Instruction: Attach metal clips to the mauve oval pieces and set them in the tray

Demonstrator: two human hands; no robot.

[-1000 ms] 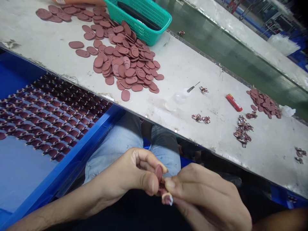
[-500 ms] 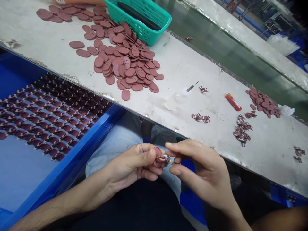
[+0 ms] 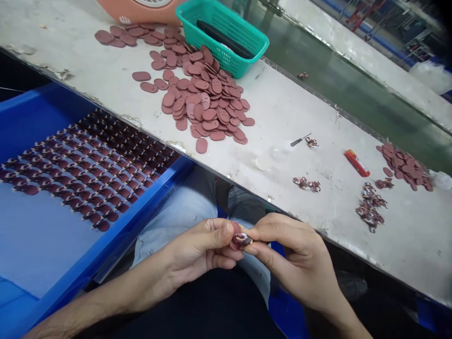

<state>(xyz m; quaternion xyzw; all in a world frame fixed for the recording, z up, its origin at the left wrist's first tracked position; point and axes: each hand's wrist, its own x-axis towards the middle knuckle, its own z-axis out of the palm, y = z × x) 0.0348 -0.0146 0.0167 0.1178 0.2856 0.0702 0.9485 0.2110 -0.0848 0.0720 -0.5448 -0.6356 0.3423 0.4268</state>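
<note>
Bench (image 3: 278, 110): pale and scuffed, slanting down to the right across the view, with a greenish strip (image 3: 332, 70) along its far side.
Disc heap (image 3: 208, 101): loose reddish-brown ovals piled beside a green basket (image 3: 229, 59).
Piece in hand: a small painted figure (image 3: 241, 239) against a reddish-brown disc (image 3: 235, 228), held between both hands above the lap; I cannot tell whether the two are joined.
Left hand (image 3: 203, 247): grip clamped on the disc, thumb on the near face, fingers curled behind and below.
Right hand (image 3: 298, 252): grip together, thumb and forefinger pinching the figure's outer end.
Handling: probably light and fairly stiff, like moulded plastic; the figure's thin projections look easiest to bend or snap, and the smooth disc might slip.
Best hold: disc by its flat faces or rim; figure by its thicker body, pressed gently.
Bench edge: just beyond the hands, apart from them; a dropped piece would likely land on the jeans (image 3: 165, 216) or lower.
Blue tray (image 3: 148, 200): raised wall left of the lap, near the left forearm, fencing rows of figures on discs (image 3: 84, 169).
Needle (image 3: 300, 140): on the bench, pointing away rightward, just beside a loose figure (image 3: 311, 142).
Elbow room: most freedom lies over the lap, between torso and bench.
</note>
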